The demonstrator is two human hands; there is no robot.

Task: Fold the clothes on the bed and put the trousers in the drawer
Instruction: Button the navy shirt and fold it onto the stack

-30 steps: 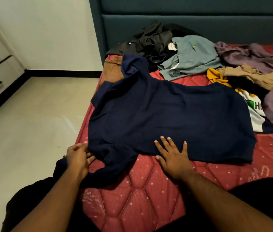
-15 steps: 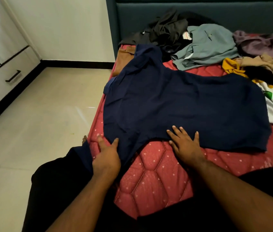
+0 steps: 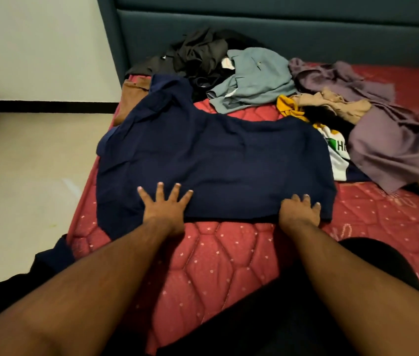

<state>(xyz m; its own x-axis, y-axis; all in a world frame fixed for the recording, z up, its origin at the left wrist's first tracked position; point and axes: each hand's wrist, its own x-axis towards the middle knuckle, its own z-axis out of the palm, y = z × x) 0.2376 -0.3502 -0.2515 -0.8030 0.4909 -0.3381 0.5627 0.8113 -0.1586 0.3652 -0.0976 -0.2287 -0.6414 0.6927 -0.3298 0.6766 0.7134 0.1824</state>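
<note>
Navy soft shirt [image 3: 211, 160] flat on quilted red mattress [image 3: 229, 258]; both hands apart, L [image 3: 164, 209] splayed, R [image 3: 299, 211] pressing hem.

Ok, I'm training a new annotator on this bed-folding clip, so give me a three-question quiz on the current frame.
1. True or false: both hands, the left hand and the right hand, rest on the navy garment.
2. Which garment lies nearest the headboard? A) black garment B) purple garment C) navy garment
3. Fill in: the mattress is ___ in colour.

Key: 1 true; 2 A; 3 red.
</note>
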